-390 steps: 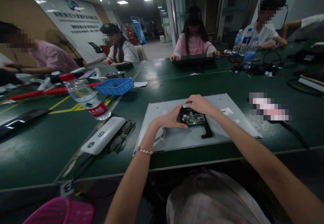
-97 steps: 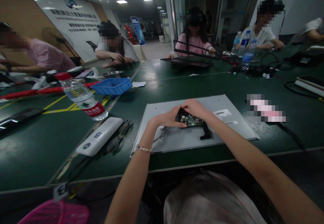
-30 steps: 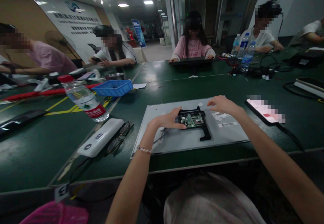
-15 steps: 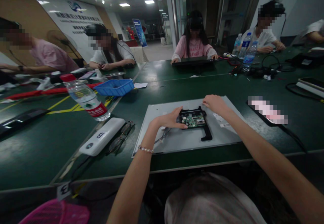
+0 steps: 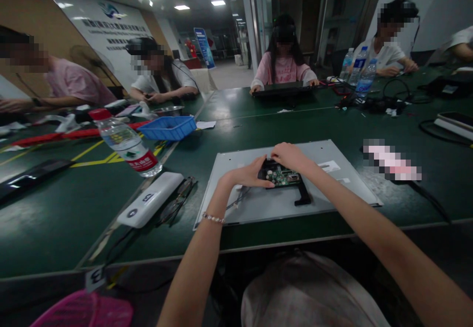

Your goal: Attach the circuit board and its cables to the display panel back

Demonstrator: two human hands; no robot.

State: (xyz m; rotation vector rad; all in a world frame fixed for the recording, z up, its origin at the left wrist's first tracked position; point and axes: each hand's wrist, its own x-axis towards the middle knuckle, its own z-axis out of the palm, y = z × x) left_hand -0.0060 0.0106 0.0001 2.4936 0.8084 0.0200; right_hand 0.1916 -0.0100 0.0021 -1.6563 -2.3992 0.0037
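A green circuit board sits in a black plastic bracket, which lies on a flat grey-white panel. My left hand grips the bracket's left side, thumb near the front edge and fingers at the back. Curled fingers of my right hand are at the bracket's far edge, above the board; what they pinch, if anything, is hidden. Thin cables run out beside my left wrist across the panel. White labels show on the panel's right part.
Left of the panel are eyeglasses, a white power bank, a water bottle and a blue tray. A phone with a cable lies on the right. A pink basket stands below the table edge. Several people sit around the table.
My right hand has moved left along the bracket's far edge, from its right corner to above the board, uncovering labels on the panel. My left hand stays in place on the bracket.
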